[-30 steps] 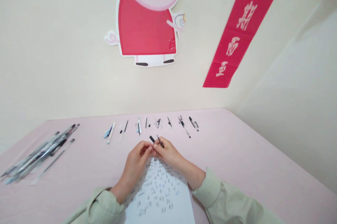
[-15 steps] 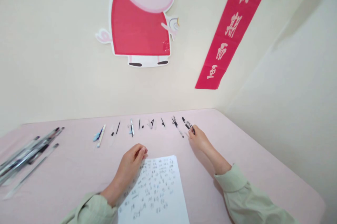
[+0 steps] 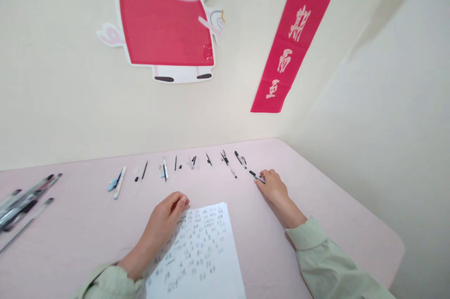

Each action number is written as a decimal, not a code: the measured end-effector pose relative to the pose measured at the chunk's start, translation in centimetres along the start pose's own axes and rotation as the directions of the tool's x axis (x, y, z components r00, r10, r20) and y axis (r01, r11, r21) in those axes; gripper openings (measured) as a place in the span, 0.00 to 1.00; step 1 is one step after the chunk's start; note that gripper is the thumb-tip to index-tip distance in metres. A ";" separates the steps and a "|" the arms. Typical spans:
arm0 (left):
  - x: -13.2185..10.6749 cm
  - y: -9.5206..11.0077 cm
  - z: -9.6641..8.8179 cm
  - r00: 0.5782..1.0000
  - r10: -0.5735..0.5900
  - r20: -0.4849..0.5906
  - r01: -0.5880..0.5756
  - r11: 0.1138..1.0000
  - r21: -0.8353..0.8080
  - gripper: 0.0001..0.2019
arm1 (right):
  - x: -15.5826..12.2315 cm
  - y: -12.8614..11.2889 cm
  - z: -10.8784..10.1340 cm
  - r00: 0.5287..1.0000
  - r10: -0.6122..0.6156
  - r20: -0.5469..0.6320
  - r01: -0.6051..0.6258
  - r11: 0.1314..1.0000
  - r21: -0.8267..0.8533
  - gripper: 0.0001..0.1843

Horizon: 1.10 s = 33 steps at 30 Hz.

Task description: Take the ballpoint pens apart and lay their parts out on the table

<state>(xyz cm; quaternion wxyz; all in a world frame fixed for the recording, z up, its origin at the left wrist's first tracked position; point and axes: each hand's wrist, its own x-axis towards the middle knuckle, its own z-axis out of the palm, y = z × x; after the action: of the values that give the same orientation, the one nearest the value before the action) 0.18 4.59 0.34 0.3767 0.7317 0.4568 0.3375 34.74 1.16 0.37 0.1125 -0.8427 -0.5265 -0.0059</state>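
Note:
At the right end of a row of pen parts, my right hand [image 3: 273,186] has its fingers closed on the near end of a pen [image 3: 256,176] with a black grip, low at the tabletop. Just beyond it lie a black pen cap and pieces [image 3: 240,158]. My left hand [image 3: 165,217] is curled into a loose fist by the upper left corner of a handwritten sheet of paper [image 3: 200,247]; nothing shows in its fingers. Left of the right hand is another taken-apart pen [image 3: 229,165].
More pen parts [image 3: 194,162] run leftward along the back of the pink table [image 3: 274,252], including a white-and-blue pen [image 3: 119,183]. A pile of pens [image 3: 24,203] lies at far left. A red banner [image 3: 291,41] and a cartoon pig cutout [image 3: 168,22] are on the wall.
My right hand has drawn back slightly toward me and right of the black pieces, and the pen in its fingers now lies lower and shows more. My left hand stays curled by the paper.

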 end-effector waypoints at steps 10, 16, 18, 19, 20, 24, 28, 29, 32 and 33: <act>0.1 -0.6 0.2 0.999 0.022 0.032 -0.023 0.999 0.049 0.16 | -1.3 2.6 0.1 0.999 -0.043 0.010 0.042 0.997 0.061 0.17; 0.0 -0.6 0.1 0.999 0.016 0.034 -0.018 0.997 0.071 0.16 | -0.9 1.6 0.1 0.998 -0.066 -0.003 0.066 0.995 0.077 0.15; 0.0 -0.4 0.0 0.999 0.013 0.039 -0.017 0.996 0.082 0.17 | -0.9 1.3 0.2 0.999 -0.053 -0.006 0.054 0.995 0.087 0.13; 0.0 -0.3 0.0 0.999 0.013 0.038 -0.016 0.996 0.086 0.17 | -0.9 1.2 0.2 0.999 -0.046 -0.012 0.047 0.995 0.088 0.13; 0.0 -0.2 0.0 0.999 0.014 0.035 -0.017 0.996 0.087 0.17 | -1.1 1.0 0.3 0.999 -0.037 -0.019 0.039 0.996 0.085 0.12; 0.0 0.0 0.1 1.000 0.017 0.023 -0.019 0.997 0.078 0.17 | -1.6 0.4 0.5 0.999 0.009 -0.048 -0.007 0.999 0.038 0.10; 0.0 0.0 0.2 1.000 0.018 0.024 -0.019 0.997 0.076 0.17 | -1.9 0.0 0.2 0.999 0.025 -0.031 -0.025 1.000 0.011 0.13; 0.0 -0.1 0.2 1.000 0.017 0.026 -0.019 0.997 0.077 0.17 | -1.9 0.0 0.1 0.999 0.022 -0.024 -0.022 1.000 0.013 0.14; 0.0 -0.2 0.1 0.999 0.020 0.028 -0.022 0.997 0.078 0.17 | -2.0 0.4 -0.2 1.000 0.026 -0.011 -0.026 0.999 0.019 0.19; 0.0 -0.3 0.1 0.999 0.023 0.028 -0.025 0.997 0.077 0.17 | -2.0 0.6 -0.2 0.999 0.033 -0.007 -0.033 0.999 0.016 0.20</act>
<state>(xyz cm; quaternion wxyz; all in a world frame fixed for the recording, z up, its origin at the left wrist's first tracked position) 0.16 4.64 0.06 0.3503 0.7558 0.4555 0.3141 34.40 -0.91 0.24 0.1212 -0.8503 -0.5121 -0.0030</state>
